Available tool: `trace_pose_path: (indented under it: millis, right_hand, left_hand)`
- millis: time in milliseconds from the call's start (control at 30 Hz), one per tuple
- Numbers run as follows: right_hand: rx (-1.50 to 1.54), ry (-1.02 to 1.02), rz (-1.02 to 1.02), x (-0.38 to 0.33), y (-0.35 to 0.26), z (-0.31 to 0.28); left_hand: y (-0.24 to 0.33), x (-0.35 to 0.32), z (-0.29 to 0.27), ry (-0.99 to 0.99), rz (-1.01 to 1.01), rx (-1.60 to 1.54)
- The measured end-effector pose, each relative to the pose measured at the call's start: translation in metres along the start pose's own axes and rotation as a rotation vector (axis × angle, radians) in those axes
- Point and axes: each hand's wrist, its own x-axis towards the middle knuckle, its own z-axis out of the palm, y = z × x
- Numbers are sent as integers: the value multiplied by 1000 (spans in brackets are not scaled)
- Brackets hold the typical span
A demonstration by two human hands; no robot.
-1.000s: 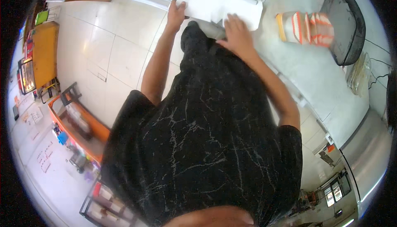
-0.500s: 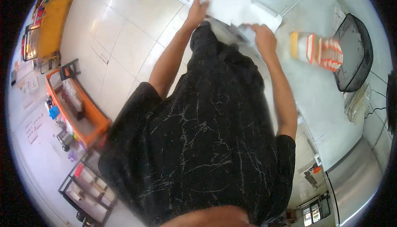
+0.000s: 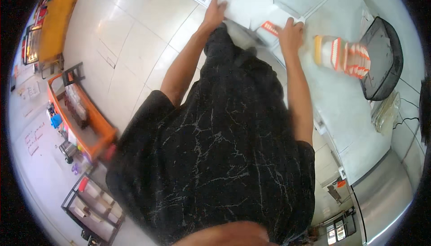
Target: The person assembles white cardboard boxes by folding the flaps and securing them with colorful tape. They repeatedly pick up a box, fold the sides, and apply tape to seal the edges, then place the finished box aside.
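Two hands on one white box, up at the top centre of the frame, sitting at the edge of a pale grey counter. Left hand clamped on the box's left edge, fingers curled over it. Right hand pressing on the lower right corner, fingers bent, right by a small red-and-white label. Just right of that, lying on the counter: an orange-and-white striped package, kinda blurry. Further right, a black mesh basket. Way over on the left edge, an orange shelf cart on pale floor tiles.
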Motion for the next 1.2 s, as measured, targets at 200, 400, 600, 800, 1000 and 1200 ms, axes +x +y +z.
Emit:
trace_pose_path:
  millis: [200,400,600,800,1000,1200]
  right_hand:
    - [-32,-58,-91,12,-4,-13]
    - [177,311,-463,54,-23,-22]
    - [359,-253,-356,93,-12,-32]
    - [107,-31,-398,64,-25,-30]
    - [-193,367,-639,11,-17,31]
    - [-72,53,-368,-37,-34,9]
  left_hand:
    - [-9,3,5,43,24,-57]
    - [-2,1,-2,-60,55,-47]
    - [-15,15,-7,-88,72,-69]
    - [-2,16,0,-54,-47,-10]
    - [-4,20,12,-70,-103,164]
    - [-30,23,23,-107,-123,201]
